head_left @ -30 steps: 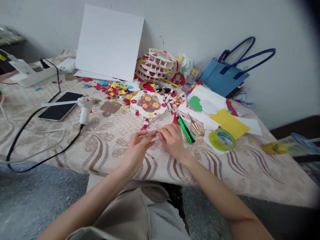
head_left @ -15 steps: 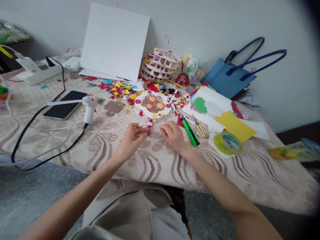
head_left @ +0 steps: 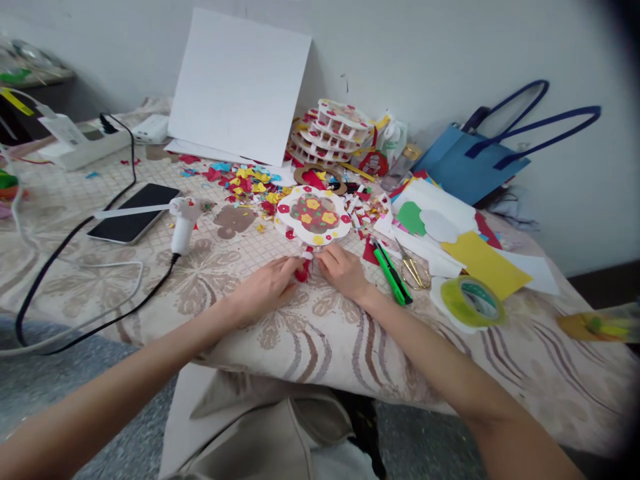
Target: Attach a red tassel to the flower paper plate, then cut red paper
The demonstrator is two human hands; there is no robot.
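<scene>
My left hand (head_left: 267,285) and my right hand (head_left: 341,269) rest on the patterned tablecloth (head_left: 320,333), fingertips meeting at a small red and white paper piece (head_left: 303,267). Both hands have fingers curled in a pinch around it. Just beyond them lies a round white paper ornament (head_left: 313,215) decorated with red and yellow flowers. The ornament's lower edge sits right above the paper piece.
A green utility knife (head_left: 391,271), gold scissors (head_left: 413,269) and a yellow-green tape roll (head_left: 469,301) lie to the right. Coloured paper sheets (head_left: 465,240), scraps (head_left: 245,179), stacked ornaments (head_left: 336,127), a glue gun (head_left: 182,222), a phone (head_left: 134,213), a white board (head_left: 240,87) and a blue bag (head_left: 470,160) surround them.
Both hands have lowered onto the table and moved forward toward the round ornament, closing together on the red and white piece. The view has shifted slightly.
</scene>
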